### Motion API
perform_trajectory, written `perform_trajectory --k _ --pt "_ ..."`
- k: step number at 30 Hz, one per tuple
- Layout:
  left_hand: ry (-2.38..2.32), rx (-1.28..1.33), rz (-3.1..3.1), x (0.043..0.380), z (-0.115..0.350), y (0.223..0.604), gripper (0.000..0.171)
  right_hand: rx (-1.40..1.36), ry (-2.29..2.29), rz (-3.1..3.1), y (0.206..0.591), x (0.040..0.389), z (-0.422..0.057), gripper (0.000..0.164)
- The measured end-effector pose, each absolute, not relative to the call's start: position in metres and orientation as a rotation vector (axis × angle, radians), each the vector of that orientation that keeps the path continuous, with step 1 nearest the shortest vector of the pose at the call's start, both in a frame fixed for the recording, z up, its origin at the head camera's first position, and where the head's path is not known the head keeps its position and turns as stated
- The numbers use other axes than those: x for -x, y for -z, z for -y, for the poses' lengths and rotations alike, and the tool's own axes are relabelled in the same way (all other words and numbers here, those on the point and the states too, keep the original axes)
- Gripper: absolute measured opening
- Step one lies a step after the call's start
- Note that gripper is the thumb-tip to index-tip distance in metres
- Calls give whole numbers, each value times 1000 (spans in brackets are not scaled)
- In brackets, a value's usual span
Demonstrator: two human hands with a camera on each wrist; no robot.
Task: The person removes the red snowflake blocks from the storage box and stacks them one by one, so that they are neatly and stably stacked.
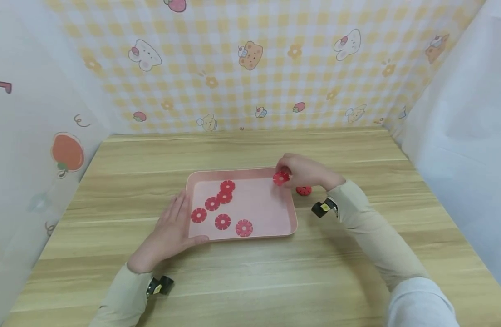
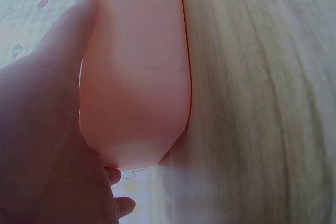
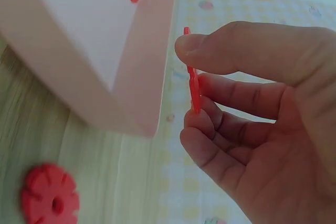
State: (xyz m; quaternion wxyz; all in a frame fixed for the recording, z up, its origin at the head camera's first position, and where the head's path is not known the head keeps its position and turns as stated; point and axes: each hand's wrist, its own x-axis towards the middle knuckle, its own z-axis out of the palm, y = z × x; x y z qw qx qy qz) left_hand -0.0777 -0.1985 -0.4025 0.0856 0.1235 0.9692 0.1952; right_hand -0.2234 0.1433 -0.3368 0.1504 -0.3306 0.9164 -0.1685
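My right hand [image 1: 301,171] pinches a red notched disc [image 1: 281,178] between thumb and fingers, over the back right corner of a shallow pink tray [image 1: 271,222]. In the right wrist view the held disc [image 3: 193,85] shows edge-on, beside the tray wall [image 3: 142,61]. My left hand [image 1: 173,229] rests against the tray's left end, thumb along the front rim and fingers extended along the side. The left wrist view shows that hand [image 2: 52,108] laid along the pink tray wall [image 2: 139,66]. Several red discs [image 1: 223,221] lie in the tray's left and middle part, some overlapping.
Right of the tray, red discs [image 1: 303,190] lie on the wooden table [image 1: 250,281], seemingly stacked in the right wrist view. A black wrist camera [image 1: 324,208] sits at each sleeve. A yellow checked cloth [image 1: 218,63] hangs behind the table, with white cloth [image 1: 459,113] at the sides.
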Motion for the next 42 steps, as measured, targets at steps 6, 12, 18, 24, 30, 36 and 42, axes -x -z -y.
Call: perform_trajectory --k 6,12,18,24,30,36,42 --pt "-556 -383 -2907 77 200 402 118 937 530 -2667 346 227 -166 35" --pt "-548 -392 -2909 77 200 403 118 880 563 -2683 356 227 -184 35" --pt "-551 -385 -2899 78 200 404 118 848 581 -2682 373 230 -198 33" --pt "-565 -375 -2888 79 199 404 119 776 609 -2676 382 230 -207 34" --pt "-559 -373 -2886 80 200 406 120 716 635 -2676 389 226 -208 35" --pt "-555 -381 -2898 79 199 403 118 701 672 -2659 392 226 -210 35" --pt "-560 -372 -2896 79 198 401 118 689 684 -2644 392 227 -211 37"
